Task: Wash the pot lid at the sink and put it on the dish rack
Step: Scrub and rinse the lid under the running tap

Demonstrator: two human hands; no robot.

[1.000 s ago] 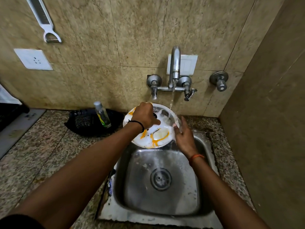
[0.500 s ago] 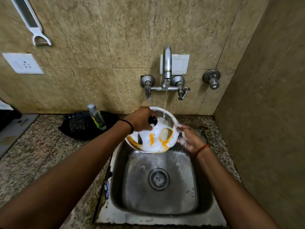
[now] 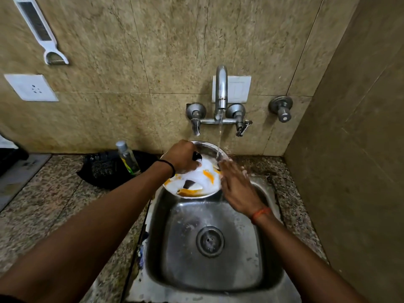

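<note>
The round steel pot lid [image 3: 197, 182] is held tilted over the back of the steel sink [image 3: 218, 281], covered in white foam with orange streaks. My left hand [image 3: 182, 157] grips it at its black knob. My right hand [image 3: 237, 186] lies flat against the lid's right edge, fingers apart and wet. A thin stream of water from the tap [image 3: 221, 90] falls onto the lid's upper part. No dish rack is in view.
A small clear bottle [image 3: 127, 157] stands on a black cloth [image 3: 102, 169] on the granite counter [image 3: 43, 204] left of the sink. A white peeler [image 3: 39, 29] and a socket [image 3: 31, 87] are on the tiled wall. A side wall closes in the right.
The lid has tipped and turned under the stream, foam spreading over it. My right hand slid from the lid's rim down along its right edge.
</note>
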